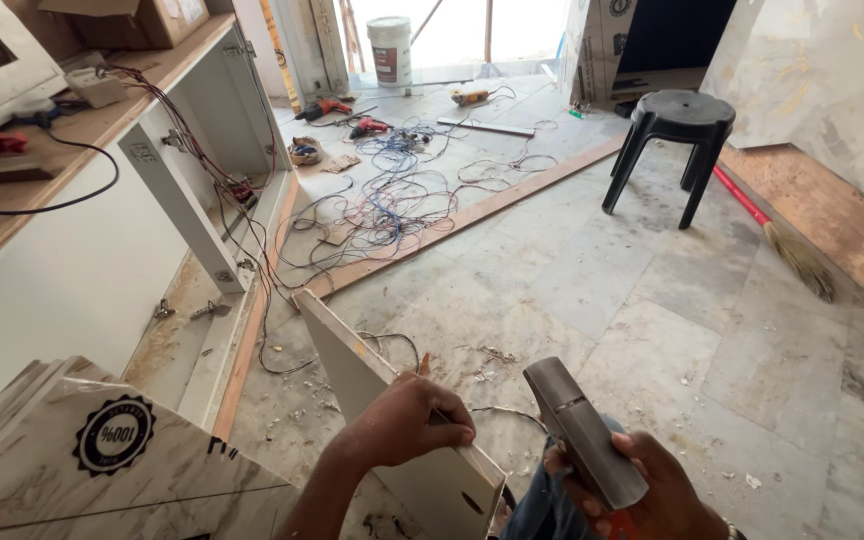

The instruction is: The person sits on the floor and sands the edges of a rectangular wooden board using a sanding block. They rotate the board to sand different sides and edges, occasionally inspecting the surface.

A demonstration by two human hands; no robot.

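Looking down from the head view, the left hand (407, 420) is clenching over the top edge of a pale board (392, 410) standing on edge on the dusty tiled floor (752, 330), with an orange pencil-like tip showing just above the knuckles. The right hand (652, 490) is grasping a hammer (584, 430), its grey steel head lying just right of the board; a black stool (677, 140), a broom (782, 235) and tangled wires (402, 190) are lying well beyond

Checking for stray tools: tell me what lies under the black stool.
Under the black stool only bare marble floor shows between its legs; the seat hides nothing more. A broom lies beside it.
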